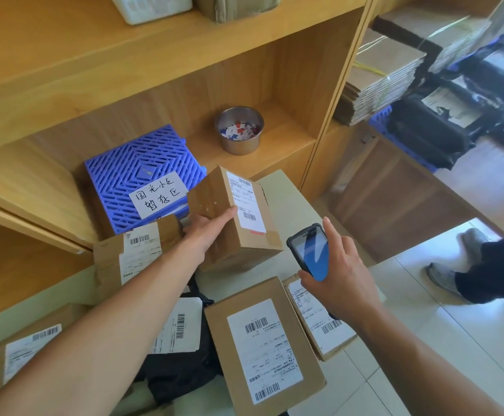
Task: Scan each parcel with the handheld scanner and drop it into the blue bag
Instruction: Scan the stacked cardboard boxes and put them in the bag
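My left hand point(207, 228) grips a brown cardboard parcel point(232, 211) from its left side and holds it tilted above the table, its white label facing up and right. Just to the right, my right hand point(339, 276) holds the black handheld scanner point(309, 250), whose screen faces me and whose top points at the parcel. Several other labelled parcels lie on the table below: a large box point(262, 346), a second box point(319, 319) under my right hand, a box point(130, 256) at the left, and a black poly bag point(178, 340). No blue bag is in view.
A blue plastic crate panel point(142, 172) with a handwritten note and a steel bowl point(238, 130) of paper scraps sit on the wooden shelf. Flat cardboard stacks point(379, 76) and black bags point(442, 124) lie at the right. A person's legs point(484, 265) stand on the tiled floor.
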